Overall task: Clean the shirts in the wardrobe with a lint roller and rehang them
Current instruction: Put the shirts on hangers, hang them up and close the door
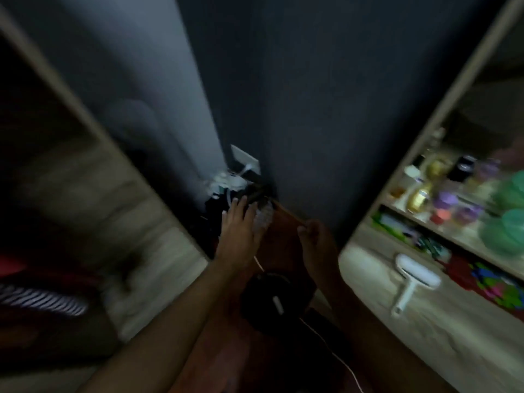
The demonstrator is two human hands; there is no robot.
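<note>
The view is dim and blurred. A brown shirt (279, 239) hangs or is held low in the middle, in front of a dark wall. My left hand (238, 234) lies flat with its fingers stretched out against the shirt's left side, beside a pale translucent patch (262, 219). My right hand (314, 242) is curled at the shirt's upper right edge and seems to pinch it. The white lint roller (414, 279) lies by itself on the wooden surface (397, 344) to the right, apart from both hands.
The wardrobe's open dark interior (42, 165) is on the left, with a striped garment (42, 302) low down. Shelves (453, 194) of jars and bright items stand on the right. A wall socket with white plugs (243, 165) sits above a black round object (269, 299) and a white cable (326, 344).
</note>
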